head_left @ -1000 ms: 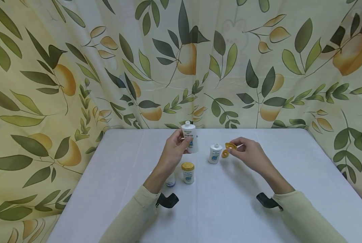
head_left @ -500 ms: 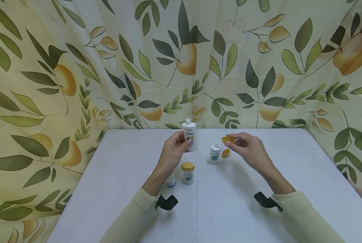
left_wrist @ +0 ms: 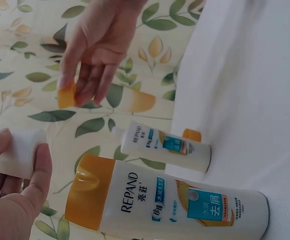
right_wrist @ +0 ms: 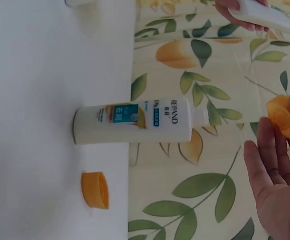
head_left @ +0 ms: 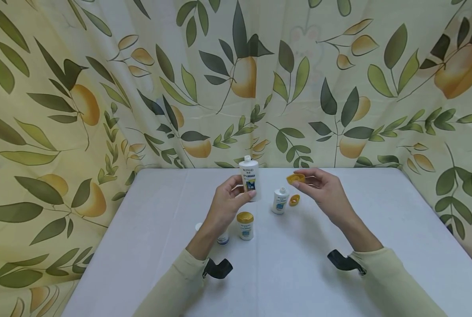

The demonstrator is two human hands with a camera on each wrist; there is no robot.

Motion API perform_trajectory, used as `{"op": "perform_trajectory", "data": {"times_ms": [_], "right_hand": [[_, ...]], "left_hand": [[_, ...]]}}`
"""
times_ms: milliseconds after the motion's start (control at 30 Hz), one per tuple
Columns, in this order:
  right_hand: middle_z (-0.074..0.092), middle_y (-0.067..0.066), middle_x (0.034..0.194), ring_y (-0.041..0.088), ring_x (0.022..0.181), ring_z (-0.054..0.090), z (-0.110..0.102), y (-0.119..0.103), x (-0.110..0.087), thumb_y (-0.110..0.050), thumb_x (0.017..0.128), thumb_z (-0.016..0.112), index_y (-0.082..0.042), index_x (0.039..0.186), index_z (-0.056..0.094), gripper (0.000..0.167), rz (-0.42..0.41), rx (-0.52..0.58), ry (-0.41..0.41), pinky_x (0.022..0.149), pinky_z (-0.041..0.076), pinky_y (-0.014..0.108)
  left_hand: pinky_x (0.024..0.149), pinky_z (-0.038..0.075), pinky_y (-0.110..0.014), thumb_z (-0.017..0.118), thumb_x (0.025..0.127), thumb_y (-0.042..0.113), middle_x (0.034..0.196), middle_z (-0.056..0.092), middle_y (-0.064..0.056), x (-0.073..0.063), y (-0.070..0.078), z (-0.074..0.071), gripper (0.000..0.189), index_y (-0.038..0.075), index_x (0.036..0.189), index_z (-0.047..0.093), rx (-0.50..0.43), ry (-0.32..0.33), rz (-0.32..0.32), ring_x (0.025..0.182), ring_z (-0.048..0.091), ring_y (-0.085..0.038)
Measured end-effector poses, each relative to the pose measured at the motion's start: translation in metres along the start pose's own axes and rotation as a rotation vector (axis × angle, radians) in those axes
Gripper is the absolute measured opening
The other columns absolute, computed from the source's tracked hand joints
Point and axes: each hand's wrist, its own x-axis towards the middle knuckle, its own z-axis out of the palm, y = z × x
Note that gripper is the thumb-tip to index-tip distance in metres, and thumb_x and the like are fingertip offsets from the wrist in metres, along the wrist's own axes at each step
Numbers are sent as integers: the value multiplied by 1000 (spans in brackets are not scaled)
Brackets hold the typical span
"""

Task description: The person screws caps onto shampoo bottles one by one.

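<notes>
My left hand (head_left: 227,200) grips an uncapped white shampoo bottle (head_left: 249,171) upright, raised over the far part of the table, its narrow neck bare. Thumb and fingers of my right hand (head_left: 326,190) pinch a yellow-orange cap (head_left: 295,178), whose hollow inside faces the camera in the right wrist view. Below and between the hands stands a second uncapped shampoo bottle (head_left: 280,201) with a blue label panel. Just right of it, another orange cap (right_wrist: 94,190) rests on the table. A third shampoo bottle (left_wrist: 190,205), wearing its orange cap, stands closer to me.
Behind my left wrist, a white bottle (head_left: 222,237) is partly hidden. A white cloth covers the table (head_left: 299,273). The patterned curtain (head_left: 220,88) hangs along its far edge and left side. Dark wrist cameras stick out from both sleeves.
My right hand has lifted its cap up and leftward, away from the cap lying on the table. The bottle in my left hand has shifted slightly right, and its label faces the head camera more fully.
</notes>
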Motion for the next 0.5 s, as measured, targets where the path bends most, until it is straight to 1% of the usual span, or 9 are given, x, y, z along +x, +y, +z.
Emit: {"op": "perform_trajectory", "data": {"times_ms": [167, 333, 433, 500], "right_hand": [[60, 9, 132, 9, 107, 68, 1, -3, 1, -29, 95, 74, -9, 130, 65, 42, 5, 80, -26, 90, 55, 15], [58, 8, 136, 8, 109, 69, 3, -8, 3, -30, 95, 74, -10, 130, 65, 42, 14, 115, -44, 93, 53, 15], [59, 7, 137, 10, 112, 68, 4, -11, 6, -29, 96, 73, -10, 131, 65, 41, 1, 138, -54, 95, 53, 16], [61, 7, 136, 11, 114, 67, 5, -12, 7, -28, 96, 72, -11, 134, 64, 42, -11, 146, -60, 95, 53, 17]], "left_hand": [[98, 57, -34, 72, 95, 11, 132, 60, -8, -1, 1, 1, 44, 10, 137, 57, 22, 9, -1, 118, 62, -26], [98, 57, -34, 73, 94, 10, 133, 59, -9, -2, 0, 1, 45, 9, 136, 57, 41, 12, 9, 121, 61, -30], [98, 57, -34, 74, 93, 11, 133, 60, -9, -3, -1, 1, 45, 9, 135, 58, 57, 14, 14, 121, 61, -31], [98, 57, -34, 74, 94, 13, 132, 60, -8, -4, -1, 2, 45, 10, 136, 58, 64, 15, 18, 120, 61, -31]]}}
